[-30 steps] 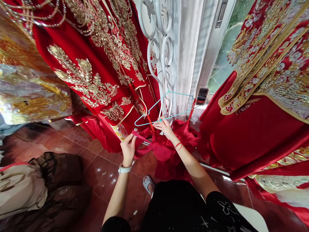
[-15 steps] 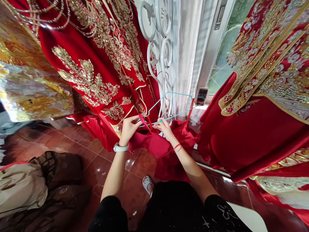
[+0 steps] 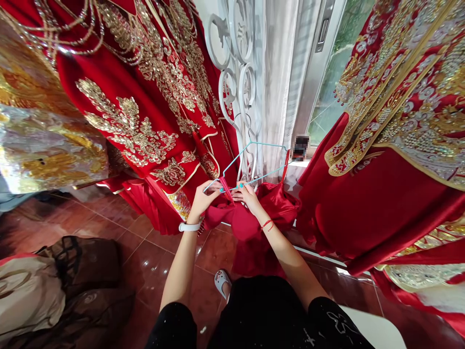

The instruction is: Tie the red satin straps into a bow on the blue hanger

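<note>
A light-blue wire hanger (image 3: pixel 268 143) hangs in front of me, with a shiny red garment (image 3: pixel 278 201) on its right side by a thin strap. Beside the hanger's left end, my left hand (image 3: pixel 204 199) is closed, thumb and fingers pinching a red strap (image 3: pixel 225 188) that crosses the lower bar. My right hand (image 3: pixel 247 195) pinches that bar just right of the strap, fingers curled around it. Red cloth of the garment droops below both hands. My fingers partly hide where strap and bar meet.
Red gowns with gold embroidery (image 3: pixel 131 121) hang close on the left, another beaded red gown (image 3: pixel 381 194) on the right. A white scrollwork metal stand (image 3: pixel 227 92) rises behind the hanger. Brown and beige bags (image 3: pixel 32 291) lie on the red tiled floor (image 3: pixel 152 261).
My left hand has moved right, towards my right hand, bringing the red strap inward along the bar. My right hand stays nearly in place on the hanger.
</note>
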`<state>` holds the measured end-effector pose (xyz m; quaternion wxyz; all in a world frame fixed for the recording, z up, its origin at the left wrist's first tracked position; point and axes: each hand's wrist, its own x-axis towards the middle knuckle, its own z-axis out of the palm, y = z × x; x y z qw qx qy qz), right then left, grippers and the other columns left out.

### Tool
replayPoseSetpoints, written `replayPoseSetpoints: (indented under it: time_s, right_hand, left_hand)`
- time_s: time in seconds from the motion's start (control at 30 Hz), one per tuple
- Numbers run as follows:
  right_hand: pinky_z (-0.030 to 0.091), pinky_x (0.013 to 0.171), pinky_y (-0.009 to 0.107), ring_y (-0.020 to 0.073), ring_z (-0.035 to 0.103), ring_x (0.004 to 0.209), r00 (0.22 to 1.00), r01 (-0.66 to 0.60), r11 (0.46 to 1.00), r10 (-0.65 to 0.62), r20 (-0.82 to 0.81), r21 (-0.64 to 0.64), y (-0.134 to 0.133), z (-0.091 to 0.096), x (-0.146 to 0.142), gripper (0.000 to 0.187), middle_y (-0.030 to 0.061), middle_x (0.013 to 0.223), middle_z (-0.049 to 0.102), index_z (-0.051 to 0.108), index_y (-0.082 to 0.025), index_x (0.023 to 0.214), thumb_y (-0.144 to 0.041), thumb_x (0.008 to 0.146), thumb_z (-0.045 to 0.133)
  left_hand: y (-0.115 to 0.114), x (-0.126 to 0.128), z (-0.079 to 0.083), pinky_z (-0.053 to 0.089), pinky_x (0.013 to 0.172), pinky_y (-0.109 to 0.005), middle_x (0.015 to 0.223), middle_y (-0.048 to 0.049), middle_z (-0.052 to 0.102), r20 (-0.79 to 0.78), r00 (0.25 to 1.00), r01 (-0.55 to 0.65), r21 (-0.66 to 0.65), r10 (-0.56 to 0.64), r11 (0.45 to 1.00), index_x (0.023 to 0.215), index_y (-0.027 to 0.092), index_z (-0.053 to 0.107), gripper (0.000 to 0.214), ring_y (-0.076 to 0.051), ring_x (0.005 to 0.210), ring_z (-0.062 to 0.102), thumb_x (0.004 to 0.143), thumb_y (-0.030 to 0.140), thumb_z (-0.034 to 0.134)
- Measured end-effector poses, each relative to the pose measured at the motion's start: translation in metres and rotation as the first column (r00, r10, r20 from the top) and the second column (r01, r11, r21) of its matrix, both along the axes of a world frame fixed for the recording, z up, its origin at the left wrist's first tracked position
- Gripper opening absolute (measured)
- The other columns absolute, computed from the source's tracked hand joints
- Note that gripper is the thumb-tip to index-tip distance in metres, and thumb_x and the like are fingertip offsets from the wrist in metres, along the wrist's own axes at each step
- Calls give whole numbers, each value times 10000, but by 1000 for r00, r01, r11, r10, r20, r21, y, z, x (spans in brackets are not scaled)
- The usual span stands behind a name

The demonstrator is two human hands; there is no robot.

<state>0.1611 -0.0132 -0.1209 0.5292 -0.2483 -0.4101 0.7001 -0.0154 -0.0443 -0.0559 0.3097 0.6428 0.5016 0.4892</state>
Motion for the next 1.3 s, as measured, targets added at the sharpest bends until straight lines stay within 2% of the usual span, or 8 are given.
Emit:
replayPoseSetpoints:
  time_s: [0.13, 0.23, 0.43, 0.7, 0.9, 1.0, 1.17, 1.3]
  right_hand:
    - [603, 639, 258, 141, 712, 661, 1000, -18, 1000, 19, -6, 16, 6, -4, 2, 561, -40, 733, 681, 521, -263, 916, -709, 665, 751]
    - [594, 612, 249, 145, 710, 671, 999, -52, 998, 52, 3, 28, 10, -8, 3, 567, -41, 731, 675, 524, -265, 924, -714, 662, 751]
    - [582, 603, 238, 152, 716, 737, 999, -11, 999, 10, 31, 35, 6, -6, 2, 533, -35, 761, 678, 541, -271, 930, -707, 690, 733]
    - [593, 725, 292, 186, 726, 859, 987, 49, 995, -62, 149, 87, 13, 0, 6, 467, -12, 821, 709, 559, -277, 891, -693, 730, 702]
    - [542, 974, 374, 187, 725, 948, 976, -17, 989, -16, 216, 150, 6, 2, 14, 310, -5, 845, 728, 579, -272, 1024, -506, 836, 658]
    - [524, 979, 361, 181, 711, 978, 936, 5, 980, -74, 344, 200, 2, -2, 33, 238, -3, 873, 732, 600, -269, 1037, -370, 826, 648]
    - [567, 839, 341, 167, 710, 838, 881, 98, 983, -158, 447, 155, -2, -10, 71, 172, 15, 893, 709, 642, -241, 952, -329, 808, 610]
    - [572, 853, 358, 179, 713, 846, 881, 119, 968, -206, 427, 222, -8, -9, 88, 190, 38, 914, 711, 671, -228, 935, -359, 809, 615]
  left_hand:
    - [-9, -7, -33, 529, 984, -430, 1044, -134, 754, 121, 992, 42, -92, -31, 995, 1030, 145, 671, 447, -251, 1004, 709, 721, 452, 773]
    - [-10, -9, -46, 511, 1017, -469, 1106, -135, 735, 171, 980, 135, -170, -106, 976, 1136, 161, 639, 539, -261, 1040, 694, 715, 463, 788]
    - [-1, 9, -44, 475, 1071, -458, 1304, -110, 633, 174, 983, -46, -51, 54, 998, 1291, 244, 565, 695, -273, 1230, 602, 678, 436, 830]
    - [2, 35, -46, 439, 1094, -466, 1292, -135, 674, 58, 997, 46, 4, -46, 999, 1134, 165, 691, 442, -295, 1240, 597, 791, 441, 728]
    - [5, 22, -47, 518, 940, -402, 979, -90, 755, 102, 994, 47, -19, -45, 999, 912, 158, 743, 345, -263, 1008, 683, 832, 486, 674]
    - [7, 13, -47, 538, 840, -373, 864, -63, 743, 119, 993, 25, -41, -20, 999, 823, 159, 730, 350, -223, 826, 681, 797, 507, 702]
    - [5, -3, -52, 507, 987, -431, 1035, -104, 749, 152, 988, -16, -36, 21, 999, 971, 162, 718, 384, -262, 1020, 685, 783, 497, 705]
    - [-11, -20, -54, 486, 1040, -462, 1208, -138, 687, 192, 955, -234, 22, 225, 972, 1135, 184, 640, 433, -269, 1156, 646, 807, 465, 672]
